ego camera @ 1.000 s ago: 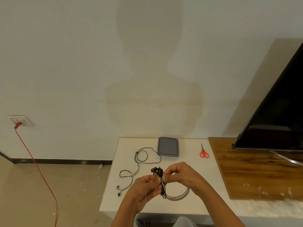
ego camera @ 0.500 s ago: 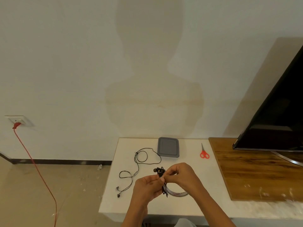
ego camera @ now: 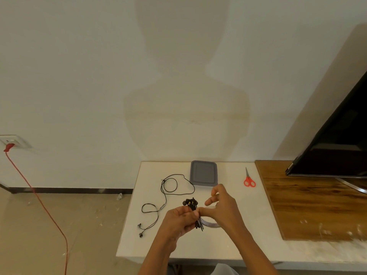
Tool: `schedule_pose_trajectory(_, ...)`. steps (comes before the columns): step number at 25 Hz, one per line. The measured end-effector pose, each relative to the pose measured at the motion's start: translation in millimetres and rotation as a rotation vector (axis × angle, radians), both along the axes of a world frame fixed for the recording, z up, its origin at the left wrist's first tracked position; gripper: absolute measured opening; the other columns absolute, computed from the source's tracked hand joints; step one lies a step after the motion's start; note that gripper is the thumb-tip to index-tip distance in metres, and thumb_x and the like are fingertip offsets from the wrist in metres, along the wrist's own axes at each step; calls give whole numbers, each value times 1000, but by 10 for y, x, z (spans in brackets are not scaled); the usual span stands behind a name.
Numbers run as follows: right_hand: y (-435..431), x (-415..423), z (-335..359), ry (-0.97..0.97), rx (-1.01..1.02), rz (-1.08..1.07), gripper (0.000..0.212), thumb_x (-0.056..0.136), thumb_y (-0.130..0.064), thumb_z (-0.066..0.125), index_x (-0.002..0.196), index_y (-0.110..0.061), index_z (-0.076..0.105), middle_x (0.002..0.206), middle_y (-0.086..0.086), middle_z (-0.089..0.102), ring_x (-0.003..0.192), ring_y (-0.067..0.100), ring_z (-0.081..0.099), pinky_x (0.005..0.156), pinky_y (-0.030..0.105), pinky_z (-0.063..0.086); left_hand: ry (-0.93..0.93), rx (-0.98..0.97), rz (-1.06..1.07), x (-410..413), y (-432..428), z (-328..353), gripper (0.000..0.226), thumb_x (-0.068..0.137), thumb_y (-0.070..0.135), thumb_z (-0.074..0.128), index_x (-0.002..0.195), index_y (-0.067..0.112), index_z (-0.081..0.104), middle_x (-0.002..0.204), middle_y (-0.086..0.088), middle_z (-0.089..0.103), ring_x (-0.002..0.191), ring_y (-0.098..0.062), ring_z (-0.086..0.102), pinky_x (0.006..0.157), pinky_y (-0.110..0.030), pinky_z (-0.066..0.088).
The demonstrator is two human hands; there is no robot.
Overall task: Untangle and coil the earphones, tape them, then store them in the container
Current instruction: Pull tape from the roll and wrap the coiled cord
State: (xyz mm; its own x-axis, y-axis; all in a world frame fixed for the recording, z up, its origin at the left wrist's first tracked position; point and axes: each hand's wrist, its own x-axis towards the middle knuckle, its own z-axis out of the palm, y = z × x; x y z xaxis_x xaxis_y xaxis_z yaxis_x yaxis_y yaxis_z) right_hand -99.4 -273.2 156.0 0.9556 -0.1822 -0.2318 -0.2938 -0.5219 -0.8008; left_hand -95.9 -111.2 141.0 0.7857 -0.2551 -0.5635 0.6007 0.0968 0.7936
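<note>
Right hand (ego camera: pixel 222 207) opened; left hand (ego camera: pixel 178 219) grips 1 coiled earphones (ego camera: pixel 191 203); 1 loose earphones (ego camera: pixel 162 207).

Over the white table (ego camera: pixel 228 245), the left hand (ego camera: pixel 178 219) grips a coiled earphone bundle (ego camera: pixel 191 203) (the thumb of the right hand (ego camera: pixel 222 207) touches it), near the grey container (ego camera: pixel 203 173)
</note>
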Motion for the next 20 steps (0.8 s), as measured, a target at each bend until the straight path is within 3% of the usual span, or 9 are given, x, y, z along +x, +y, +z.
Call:
schedule_pose_trajectory(4, -121, 118, -281, -14, 63, 58, 16, 79, -28, 73, 75, -25, 58, 76, -9, 62, 73, 11, 57, 63, 14, 45, -74, 68, -82, 247, -59, -194, 20, 86, 10, 68, 103, 0, 69, 98, -17, 74, 96, -28, 70, 85, -28, 56)
schedule_pose_trajectory(9, -343, 200, -559, -35, -26, 124, 13, 86, -18, 66, 81, -28, 58, 78, -15, 61, 73, 10, 59, 63, 9, 47, -202, 401, -149, 416, -304, -503, 8, 87, 19, 65, 92, 14, 68, 85, -7, 74, 84, -18, 69, 83, -30, 54)
schedule_pose_trajectory(13, -406, 256, -891, -110, -125, 72, 10, 88, -28, 66, 83, -23, 59, 82, -8, 67, 73, 10, 64, 68, 9, 47, -180, 462, -97, 483, -559, -726, 9, 88, 16, 61, 81, 19, 65, 76, -3, 73, 77, -17, 67, 82, -33, 54)
schedule_pose_trajectory(17, -475, 292, -1292, -173, -260, 23, 7, 87, -23, 68, 82, -19, 65, 83, -5, 72, 74, 17, 68, 69, 24, 58, -154, 551, -86, 541, -795, -998, 13, 85, 16, 61, 84, 5, 68, 83, -17, 71, 74, -19, 62, 75, -33, 51)
schedule_pose_trajectory(20, -504, 315, -1467, -221, -390, -15, 8, 81, -14, 73, 77, -17, 67, 77, -3, 71, 68, 17, 65, 66, 31, 58, -141, 618, -72, 560, -909, -1186, 16, 85, 14, 60, 89, -1, 66, 86, -19, 71, 66, -14, 56, 59, -18, 43)
